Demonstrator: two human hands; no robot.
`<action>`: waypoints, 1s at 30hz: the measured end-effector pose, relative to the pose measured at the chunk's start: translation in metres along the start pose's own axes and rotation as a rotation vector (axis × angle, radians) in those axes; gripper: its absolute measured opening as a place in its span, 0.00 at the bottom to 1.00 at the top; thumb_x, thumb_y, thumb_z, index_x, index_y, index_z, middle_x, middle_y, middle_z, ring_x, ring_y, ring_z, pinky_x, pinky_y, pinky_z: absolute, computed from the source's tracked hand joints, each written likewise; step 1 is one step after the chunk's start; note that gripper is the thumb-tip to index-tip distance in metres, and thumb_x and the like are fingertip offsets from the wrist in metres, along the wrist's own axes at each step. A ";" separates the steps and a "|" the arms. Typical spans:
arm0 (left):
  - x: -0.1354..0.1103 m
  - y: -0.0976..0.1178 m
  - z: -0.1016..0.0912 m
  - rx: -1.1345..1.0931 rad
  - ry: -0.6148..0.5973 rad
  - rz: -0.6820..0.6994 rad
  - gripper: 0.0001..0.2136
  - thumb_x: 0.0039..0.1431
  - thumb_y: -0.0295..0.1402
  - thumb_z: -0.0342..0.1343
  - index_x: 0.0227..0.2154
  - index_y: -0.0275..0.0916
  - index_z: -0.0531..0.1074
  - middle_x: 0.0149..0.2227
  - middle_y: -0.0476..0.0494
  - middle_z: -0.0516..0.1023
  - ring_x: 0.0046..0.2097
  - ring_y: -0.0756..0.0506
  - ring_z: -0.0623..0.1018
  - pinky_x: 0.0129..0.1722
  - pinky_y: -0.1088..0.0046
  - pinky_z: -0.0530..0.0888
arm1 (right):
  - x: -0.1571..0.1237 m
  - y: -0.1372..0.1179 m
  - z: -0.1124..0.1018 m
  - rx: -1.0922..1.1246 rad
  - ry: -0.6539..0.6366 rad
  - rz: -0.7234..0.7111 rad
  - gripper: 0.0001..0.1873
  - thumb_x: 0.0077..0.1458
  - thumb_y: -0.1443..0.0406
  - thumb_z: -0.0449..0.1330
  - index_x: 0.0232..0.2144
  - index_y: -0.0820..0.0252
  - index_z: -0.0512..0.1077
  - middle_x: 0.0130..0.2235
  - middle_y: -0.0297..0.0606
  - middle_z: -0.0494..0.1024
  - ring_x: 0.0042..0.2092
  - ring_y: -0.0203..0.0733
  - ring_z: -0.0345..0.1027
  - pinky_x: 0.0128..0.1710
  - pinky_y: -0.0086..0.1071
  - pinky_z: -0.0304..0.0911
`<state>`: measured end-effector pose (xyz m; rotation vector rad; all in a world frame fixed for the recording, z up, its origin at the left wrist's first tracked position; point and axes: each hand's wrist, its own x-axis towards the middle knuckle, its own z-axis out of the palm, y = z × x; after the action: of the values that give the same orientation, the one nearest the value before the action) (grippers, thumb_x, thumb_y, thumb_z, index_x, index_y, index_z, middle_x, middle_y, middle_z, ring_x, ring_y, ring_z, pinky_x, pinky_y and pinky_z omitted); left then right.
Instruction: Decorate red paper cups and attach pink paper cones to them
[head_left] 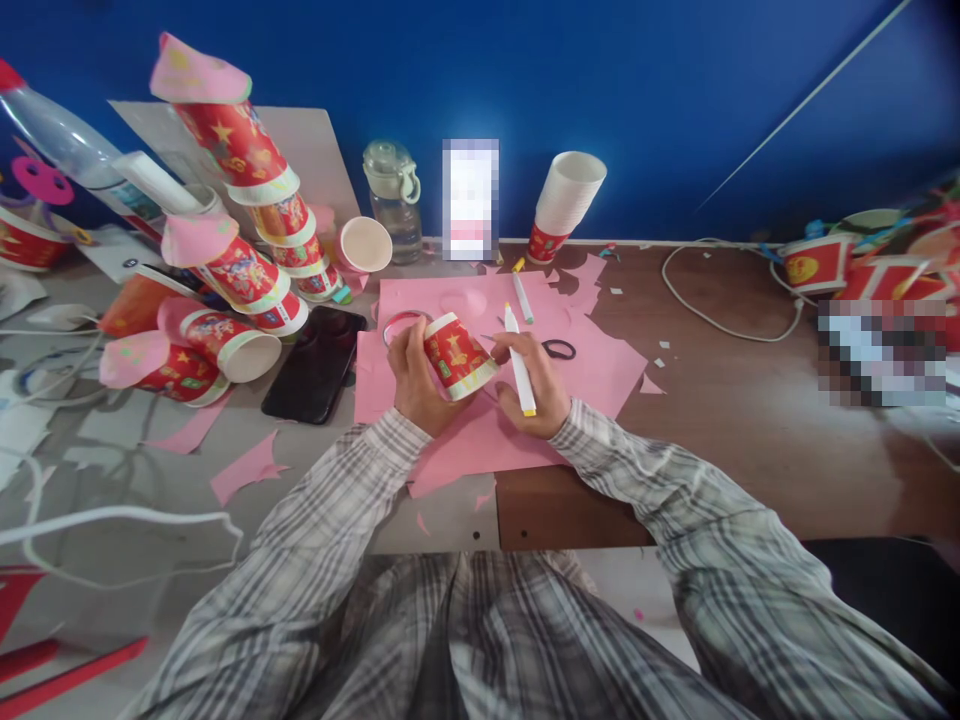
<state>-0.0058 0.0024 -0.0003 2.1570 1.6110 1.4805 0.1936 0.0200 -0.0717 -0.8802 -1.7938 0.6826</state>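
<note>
The right hand grips one white marker; the left hand holds one red cup, tilted — both above pink paper near the tabletop's front edge. A second marker lies behind; room opens rightward — one phone lies left.

Red paper cup printed with gold stars and multicoloured figures, held tilted, its narrow base toward the upper left and its wider mouth angled down to the right. Yellow-green colouring marks the pale band around the mouth. Just right of the cup, apart from it, a white-barrelled marker is held steeply, its yellow end lowest, upper end leaning slightly left.
</note>
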 end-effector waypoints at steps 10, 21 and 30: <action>-0.007 -0.004 0.008 0.099 0.008 0.099 0.45 0.40 0.45 0.60 0.55 0.28 0.43 0.50 0.26 0.60 0.54 0.34 0.61 0.56 0.47 0.53 | 0.013 0.005 -0.010 0.325 -0.061 0.312 0.50 0.57 0.37 0.84 0.69 0.50 0.73 0.56 0.47 0.88 0.51 0.53 0.88 0.56 0.54 0.91; -0.008 -0.003 0.003 -0.020 -0.140 0.192 0.51 0.39 0.54 0.56 0.57 0.33 0.32 0.56 0.25 0.49 0.59 0.31 0.51 0.55 0.43 0.52 | 0.011 0.011 -0.013 0.094 0.012 0.210 0.62 0.46 0.29 0.88 0.73 0.47 0.76 0.61 0.49 0.88 0.61 0.65 0.89 0.70 0.66 0.88; -0.004 -0.005 0.001 -0.216 -0.219 0.070 0.47 0.43 0.56 0.51 0.57 0.33 0.35 0.53 0.28 0.57 0.55 0.36 0.60 0.52 0.49 0.60 | 0.008 0.017 -0.004 0.170 0.068 0.187 0.55 0.55 0.35 0.84 0.72 0.49 0.71 0.60 0.49 0.88 0.55 0.63 0.90 0.64 0.66 0.91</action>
<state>-0.0086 0.0022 -0.0062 2.1830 1.2574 1.3119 0.1995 0.0369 -0.0790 -0.9510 -1.5806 0.9005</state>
